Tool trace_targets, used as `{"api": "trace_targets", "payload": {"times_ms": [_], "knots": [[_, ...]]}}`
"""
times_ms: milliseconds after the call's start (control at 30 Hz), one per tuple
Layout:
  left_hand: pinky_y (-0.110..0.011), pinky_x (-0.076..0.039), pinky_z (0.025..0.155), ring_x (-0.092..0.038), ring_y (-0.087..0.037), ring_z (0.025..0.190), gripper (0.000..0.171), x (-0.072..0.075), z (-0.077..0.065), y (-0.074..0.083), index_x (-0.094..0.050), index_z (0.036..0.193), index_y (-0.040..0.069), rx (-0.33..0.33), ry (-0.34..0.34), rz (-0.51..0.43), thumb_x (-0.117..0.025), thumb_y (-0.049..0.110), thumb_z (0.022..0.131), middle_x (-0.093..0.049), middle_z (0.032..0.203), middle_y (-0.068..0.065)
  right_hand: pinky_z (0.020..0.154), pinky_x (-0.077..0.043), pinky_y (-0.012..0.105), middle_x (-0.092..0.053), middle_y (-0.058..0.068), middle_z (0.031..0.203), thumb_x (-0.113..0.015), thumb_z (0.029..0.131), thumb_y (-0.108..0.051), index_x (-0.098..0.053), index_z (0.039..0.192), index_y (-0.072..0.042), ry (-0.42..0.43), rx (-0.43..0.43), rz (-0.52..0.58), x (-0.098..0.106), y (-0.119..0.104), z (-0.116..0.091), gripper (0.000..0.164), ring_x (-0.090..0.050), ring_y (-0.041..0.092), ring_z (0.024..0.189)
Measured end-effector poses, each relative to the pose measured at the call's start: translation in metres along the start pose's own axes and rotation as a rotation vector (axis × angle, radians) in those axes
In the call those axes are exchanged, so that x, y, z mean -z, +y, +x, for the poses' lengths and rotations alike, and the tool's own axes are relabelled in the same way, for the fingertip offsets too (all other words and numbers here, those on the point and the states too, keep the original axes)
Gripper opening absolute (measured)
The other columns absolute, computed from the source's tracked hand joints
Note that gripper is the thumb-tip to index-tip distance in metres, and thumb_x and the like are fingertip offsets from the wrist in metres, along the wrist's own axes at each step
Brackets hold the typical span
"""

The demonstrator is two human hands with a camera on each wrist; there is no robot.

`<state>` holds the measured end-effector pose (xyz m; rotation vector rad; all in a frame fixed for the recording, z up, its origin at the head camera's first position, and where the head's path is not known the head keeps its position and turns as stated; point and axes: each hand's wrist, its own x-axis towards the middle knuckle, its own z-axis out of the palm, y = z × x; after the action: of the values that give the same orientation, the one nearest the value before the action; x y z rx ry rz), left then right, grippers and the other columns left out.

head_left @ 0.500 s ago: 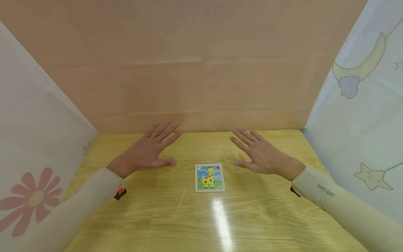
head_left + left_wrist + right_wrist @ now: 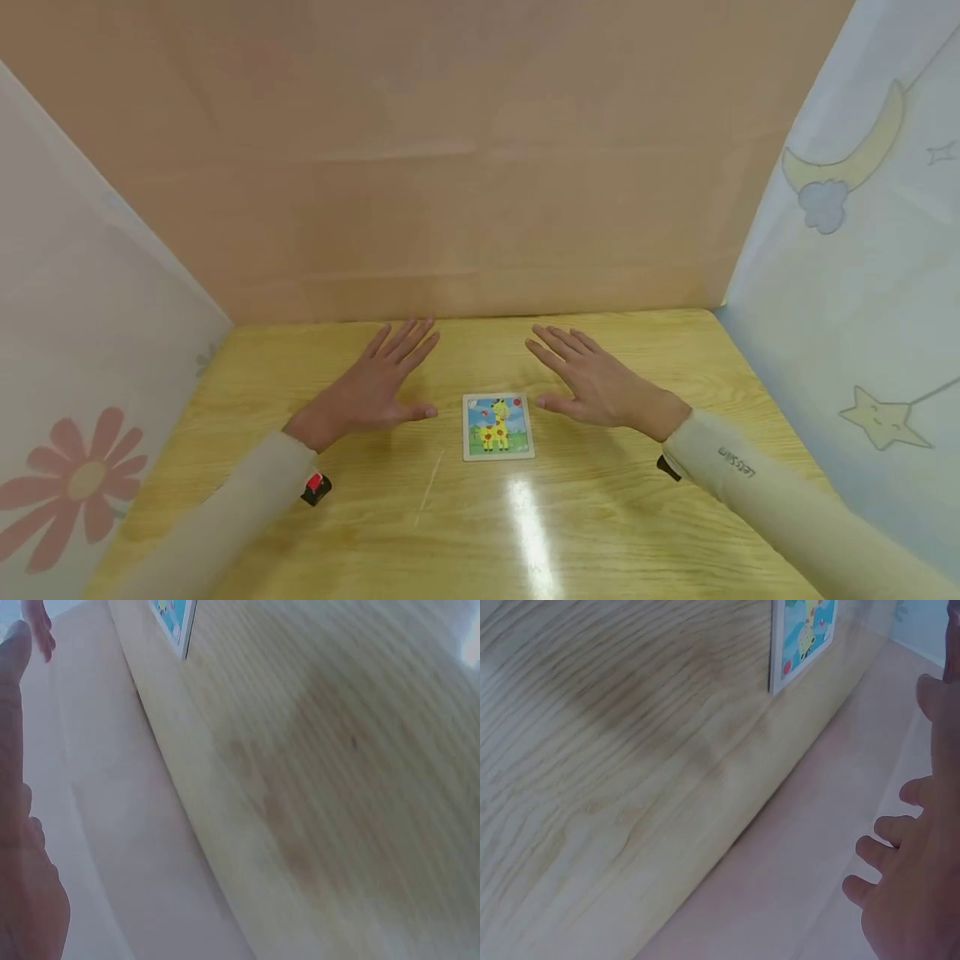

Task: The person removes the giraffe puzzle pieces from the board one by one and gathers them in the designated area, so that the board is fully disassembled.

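A small square giraffe picture puzzle or card (image 2: 498, 427) with a pale border lies flat on the wooden table (image 2: 600, 517). To its left, my left hand (image 2: 371, 387) hovers with fingers straight and spread, holding nothing. On the other side my right hand (image 2: 600, 385) is held above the table in the same way, its thumb tip close to the square's right edge. In the left wrist view a corner of the giraffe square (image 2: 177, 622) shows at the top. The right wrist view shows it too (image 2: 802, 637), with my fingers apart from it.
A plain tan sheet (image 2: 480, 167) rises behind the table's back edge. Printed white sheets flank it: a red flower (image 2: 86, 479) on the left one, a moon (image 2: 855, 150) and star (image 2: 885, 417) on the right one. Light glares off the table in front of the square.
Both hands have moved inward toward the giraffe square and slightly nearer to me. The square has stayed in place on the table.
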<state>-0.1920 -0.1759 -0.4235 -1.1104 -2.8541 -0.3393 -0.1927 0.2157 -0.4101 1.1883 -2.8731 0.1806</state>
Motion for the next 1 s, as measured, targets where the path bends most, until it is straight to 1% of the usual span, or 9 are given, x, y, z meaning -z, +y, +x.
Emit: {"api": "trace_targets", "payload": {"times_ms": [167, 267, 400, 500, 600, 700, 767, 867, 1000], "knots": [[-0.064, -0.005, 0.135, -0.007, -0.038, 0.169, 0.108, -0.009, -0.002, 0.007, -0.009, 0.174, 0.015, 0.037, -0.009, -0.056, -0.062, 0.07, 0.097, -0.006, 0.183, -0.01, 0.128, -0.031, 0.066, -0.028, 0.02, 0.176, -0.067, 0.102, -0.052, -0.027, 0.17, -0.01, 0.029, 0.023, 0.029, -0.011, -0.009, 0.009, 0.089, -0.034, 0.042, 0.161], [-0.063, -0.003, 0.135, -0.006, -0.035, 0.17, 0.109, -0.014, -0.001, 0.01, -0.009, 0.174, 0.014, 0.058, -0.011, -0.08, -0.064, 0.069, 0.096, -0.005, 0.183, -0.008, 0.127, -0.034, 0.065, -0.03, 0.02, 0.175, -0.069, 0.101, -0.05, -0.027, 0.17, -0.009, 0.046, 0.034, 0.043, -0.017, -0.012, 0.015, 0.09, -0.038, 0.043, 0.158], [-0.061, -0.003, 0.136, -0.002, -0.031, 0.171, 0.111, -0.022, -0.001, 0.015, -0.006, 0.174, 0.017, 0.085, -0.034, -0.131, -0.065, 0.069, 0.095, 0.001, 0.183, -0.001, 0.127, -0.034, 0.065, -0.032, 0.021, 0.174, -0.071, 0.101, -0.046, -0.029, 0.169, -0.007, 0.05, 0.038, 0.094, -0.024, -0.018, 0.021, 0.088, -0.038, 0.043, 0.158], [-0.062, -0.005, 0.136, -0.003, -0.03, 0.171, 0.112, -0.028, -0.001, 0.02, -0.007, 0.174, 0.017, 0.083, -0.041, -0.162, -0.067, 0.069, 0.094, 0.0, 0.183, -0.001, 0.127, -0.033, 0.065, -0.031, 0.021, 0.174, -0.071, 0.102, -0.044, -0.029, 0.169, -0.009, 0.035, 0.031, 0.135, -0.028, -0.023, 0.024, 0.087, -0.036, 0.043, 0.159], [-0.063, -0.008, 0.136, -0.006, -0.031, 0.17, 0.113, -0.035, -0.001, 0.022, -0.009, 0.174, 0.015, 0.073, -0.037, -0.169, -0.067, 0.07, 0.093, -0.003, 0.183, -0.002, 0.127, -0.034, 0.064, -0.033, 0.021, 0.174, -0.072, 0.102, -0.042, -0.031, 0.169, -0.009, 0.039, 0.031, 0.153, -0.033, -0.027, 0.028, 0.086, -0.037, 0.043, 0.159], [-0.062, -0.008, 0.136, -0.006, -0.03, 0.17, 0.115, -0.041, -0.002, 0.022, -0.01, 0.174, 0.014, 0.081, -0.046, -0.179, -0.068, 0.071, 0.092, -0.004, 0.183, -0.002, 0.127, -0.035, 0.063, -0.035, 0.02, 0.173, -0.074, 0.101, -0.038, -0.032, 0.168, -0.008, 0.046, 0.03, 0.169, -0.037, -0.031, 0.033, 0.084, -0.038, 0.041, 0.158], [-0.06, -0.007, 0.137, -0.005, -0.029, 0.171, 0.116, -0.045, -0.002, 0.023, -0.009, 0.174, 0.015, 0.091, -0.064, -0.186, -0.067, 0.073, 0.092, -0.003, 0.183, -0.002, 0.127, -0.035, 0.062, -0.036, 0.02, 0.172, -0.074, 0.101, -0.036, -0.033, 0.168, -0.008, 0.046, 0.024, 0.18, -0.04, -0.033, 0.036, 0.083, -0.039, 0.041, 0.157], [-0.059, -0.004, 0.137, -0.003, -0.027, 0.171, 0.118, -0.05, -0.002, 0.026, -0.006, 0.174, 0.016, 0.108, -0.093, -0.208, -0.067, 0.075, 0.091, -0.001, 0.183, -0.001, 0.126, -0.036, 0.06, -0.041, 0.018, 0.169, -0.073, 0.102, -0.034, -0.035, 0.167, -0.008, 0.041, 0.018, 0.185, -0.044, -0.036, 0.04, 0.079, -0.043, 0.039, 0.155], [-0.059, -0.004, 0.137, -0.004, -0.029, 0.171, 0.118, -0.055, -0.003, 0.03, -0.009, 0.173, 0.014, 0.12, -0.117, -0.225, -0.067, 0.074, 0.091, -0.003, 0.183, -0.003, 0.119, -0.045, 0.057, -0.052, 0.015, 0.16, -0.074, 0.102, -0.032, -0.043, 0.162, -0.007, 0.051, 0.027, 0.179, -0.047, -0.041, 0.044, 0.072, -0.051, 0.035, 0.147]]}}
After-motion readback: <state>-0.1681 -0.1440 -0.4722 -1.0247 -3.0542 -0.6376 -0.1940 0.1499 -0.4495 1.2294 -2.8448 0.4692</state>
